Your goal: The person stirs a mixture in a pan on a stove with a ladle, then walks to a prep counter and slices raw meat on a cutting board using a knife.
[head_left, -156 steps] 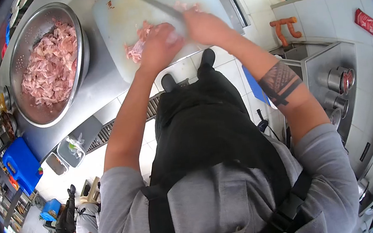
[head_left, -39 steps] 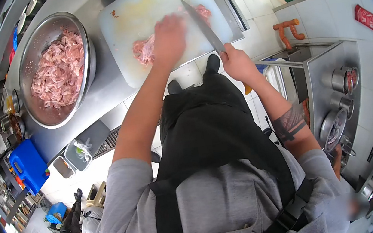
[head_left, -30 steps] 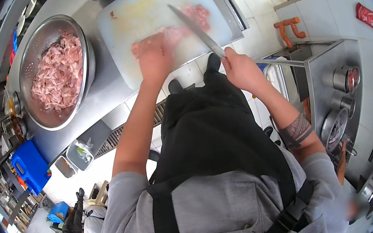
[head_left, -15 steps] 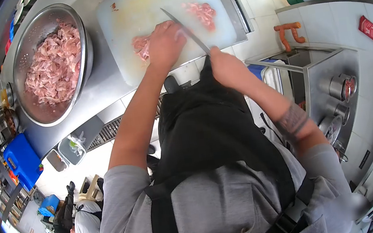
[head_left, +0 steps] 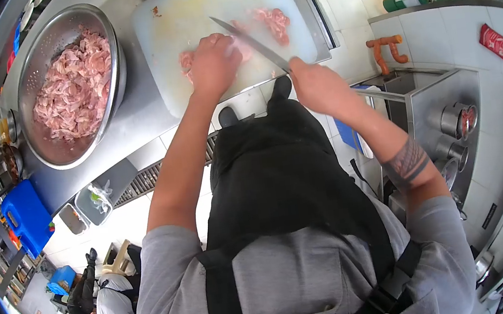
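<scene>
My right hand [head_left: 319, 86] is wrapped round the handle of a long kitchen knife [head_left: 253, 45], its blade slanting to the upper left over a white cutting board [head_left: 184, 21]. My left hand [head_left: 215, 64] lies on the board with its fingers bent over raw chicken [head_left: 243, 46], which shows at the fingertips beside the blade. More chicken strips [head_left: 186, 64] stick out on the left side of that hand. Right of the knife sits a small heap of cut chicken [head_left: 275, 23].
A large steel colander [head_left: 63, 154] full of cut raw chicken [head_left: 74, 91] stands left of the board on the steel counter [head_left: 144, 104]. Below are a blue plastic container [head_left: 26, 216] and a grey tub [head_left: 96, 207]. Other people [head_left: 115, 302] are at lower left. Steel pots [head_left: 453, 119] stand at right.
The knife has drawn away from my left hand's fingers, uncovering chicken between them and the blade. My left hand has shifted slightly left and down; my right hand has moved slightly right.
</scene>
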Demonstrator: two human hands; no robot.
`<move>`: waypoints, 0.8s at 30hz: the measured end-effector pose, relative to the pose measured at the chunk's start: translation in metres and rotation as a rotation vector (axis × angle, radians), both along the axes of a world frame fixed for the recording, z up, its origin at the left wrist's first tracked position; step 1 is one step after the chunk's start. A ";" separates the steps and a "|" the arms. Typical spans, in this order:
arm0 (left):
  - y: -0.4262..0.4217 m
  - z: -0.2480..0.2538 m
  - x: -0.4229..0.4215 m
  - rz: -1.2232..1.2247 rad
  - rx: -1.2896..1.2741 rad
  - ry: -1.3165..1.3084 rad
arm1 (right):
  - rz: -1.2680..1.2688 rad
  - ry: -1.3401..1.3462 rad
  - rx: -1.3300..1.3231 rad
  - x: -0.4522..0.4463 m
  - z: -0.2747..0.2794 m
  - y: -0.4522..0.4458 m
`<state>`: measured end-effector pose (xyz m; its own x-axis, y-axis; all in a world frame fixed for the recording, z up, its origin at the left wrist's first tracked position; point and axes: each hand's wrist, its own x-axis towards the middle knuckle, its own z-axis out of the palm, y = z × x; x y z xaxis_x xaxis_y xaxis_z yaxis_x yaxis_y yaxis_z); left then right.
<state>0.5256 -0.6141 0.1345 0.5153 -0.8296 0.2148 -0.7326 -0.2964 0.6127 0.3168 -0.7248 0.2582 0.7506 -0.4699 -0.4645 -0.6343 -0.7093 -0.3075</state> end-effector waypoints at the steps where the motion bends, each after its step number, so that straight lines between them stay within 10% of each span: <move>1: -0.001 -0.005 0.001 -0.009 -0.026 -0.032 | 0.002 0.005 -0.003 -0.007 0.005 0.005; 19: 0.003 0.002 0.004 -0.096 -0.097 0.024 | 0.142 -0.311 -0.067 0.098 -0.093 -0.032; 24: 0.024 0.013 0.002 0.025 -0.060 -0.111 | 0.102 -0.253 -0.036 0.056 -0.033 -0.029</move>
